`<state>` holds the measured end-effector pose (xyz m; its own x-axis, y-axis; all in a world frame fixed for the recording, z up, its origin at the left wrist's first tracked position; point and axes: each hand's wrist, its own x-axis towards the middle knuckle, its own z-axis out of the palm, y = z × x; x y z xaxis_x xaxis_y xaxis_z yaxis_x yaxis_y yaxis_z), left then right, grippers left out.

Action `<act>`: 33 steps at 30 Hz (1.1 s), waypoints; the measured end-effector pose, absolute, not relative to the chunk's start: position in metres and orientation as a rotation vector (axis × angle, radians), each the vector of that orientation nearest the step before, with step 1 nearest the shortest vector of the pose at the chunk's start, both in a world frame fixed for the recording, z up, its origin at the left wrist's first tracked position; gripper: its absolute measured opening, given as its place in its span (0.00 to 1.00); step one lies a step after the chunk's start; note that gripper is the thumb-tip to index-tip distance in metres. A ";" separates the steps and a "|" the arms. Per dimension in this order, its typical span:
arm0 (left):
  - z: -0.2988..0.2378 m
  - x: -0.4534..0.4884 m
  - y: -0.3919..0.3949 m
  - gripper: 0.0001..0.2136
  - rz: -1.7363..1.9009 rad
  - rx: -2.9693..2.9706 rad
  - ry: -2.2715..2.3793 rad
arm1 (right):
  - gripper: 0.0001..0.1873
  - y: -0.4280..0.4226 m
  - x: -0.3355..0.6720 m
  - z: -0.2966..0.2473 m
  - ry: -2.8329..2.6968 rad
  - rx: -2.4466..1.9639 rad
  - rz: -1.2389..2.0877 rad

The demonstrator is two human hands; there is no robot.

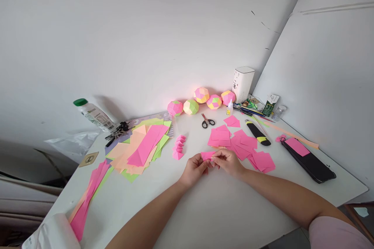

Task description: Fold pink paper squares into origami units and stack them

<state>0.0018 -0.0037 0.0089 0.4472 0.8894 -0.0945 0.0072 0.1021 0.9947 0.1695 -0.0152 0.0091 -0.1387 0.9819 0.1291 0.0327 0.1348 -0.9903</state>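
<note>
Between my two hands is a small pink paper piece [207, 155], partly covered by fingers. My left hand [194, 169] pinches its left side, and my right hand [229, 161] pinches the right side with thumb and fingers. Just beyond and to the right lie several loose pink paper squares [244, 144]. To the left stands a short row of folded pink paper pieces [179, 148]. Scissors [208, 121] with dark handles rest farther back, and a small glue bottle [230, 107] stands upright near the paper balls.
Several faceted paper balls [191, 107] line the wall beside a white box-shaped device [244, 83]. Coloured paper sheets [146, 146], keys [118, 132] and a green-capped bottle [95, 114] occupy the left. A utility knife [258, 133] and black pouch [309, 163] lie right.
</note>
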 end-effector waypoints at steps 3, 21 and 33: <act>0.008 0.002 -0.003 0.16 0.802 1.309 0.901 | 0.09 -0.015 0.170 0.007 -1.415 -1.071 1.180; 0.003 0.000 -0.001 0.17 0.848 1.266 0.851 | 0.13 -0.012 0.171 0.009 -1.563 -1.065 1.272; 0.004 -0.001 -0.001 0.16 0.844 1.266 0.836 | 0.16 -0.014 0.171 0.014 -1.522 -1.110 1.316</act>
